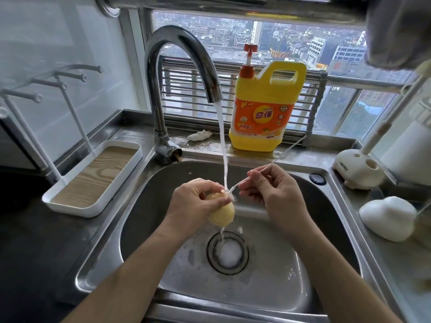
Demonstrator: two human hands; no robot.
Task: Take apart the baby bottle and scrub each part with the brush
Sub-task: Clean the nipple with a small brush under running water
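Over the steel sink (268, 283) my left hand (193, 206) grips a small yellowish rounded bottle part (221, 212) under the running water (222, 145). My right hand (270, 187) pinches a long thin straw brush (286, 151). One end of the brush goes into the top of the yellow part; the other end points up and right toward the window sill. Water drips off the part into the foamy drain (227, 251).
A curved tap (177, 66) stands at the back of the sink. Behind it is a yellow dish soap jug (265, 113). A white drying rack with a tray (93, 178) is on the left. On the right counter sit a white brush holder (356, 171) and a white foamy sponge (389, 217).
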